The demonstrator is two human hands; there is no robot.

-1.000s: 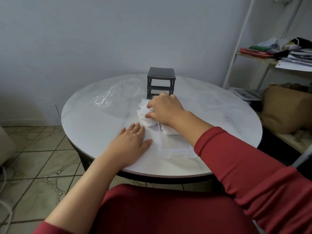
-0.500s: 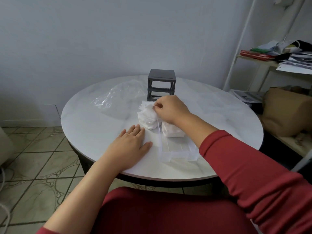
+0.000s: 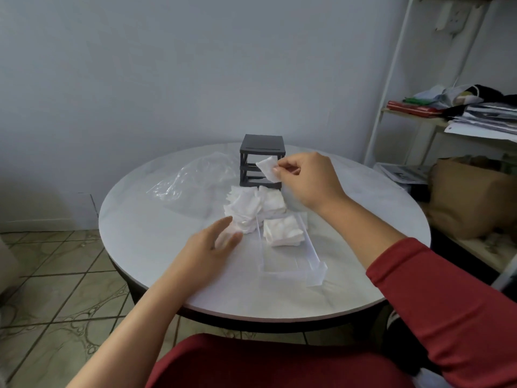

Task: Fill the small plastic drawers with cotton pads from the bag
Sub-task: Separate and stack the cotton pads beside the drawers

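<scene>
My right hand [image 3: 306,180] pinches one white cotton pad [image 3: 269,168] in the air, in front of the dark drawer frame [image 3: 262,161]. A loose heap of cotton pads [image 3: 247,208] lies on the round white table [image 3: 156,228]. A clear plastic drawer [image 3: 291,253] rests on the table near me with a small stack of pads [image 3: 282,233] in its far end. My left hand [image 3: 215,245] hovers just above the table with relaxed fingers, its fingertips at the near edge of the heap. The clear plastic bag [image 3: 195,177] lies flat to the left of the frame.
A white shelf unit [image 3: 436,113] stacked with papers and cloths stands at the right. A brown bag [image 3: 470,197] sits beside the table on a lower surface. Tiled floor [image 3: 47,281] lies to the left.
My right hand has lifted from the heap with a single pad pinched, rising toward the dark frame. My left hand has lifted off the table and shifted toward the heap.
</scene>
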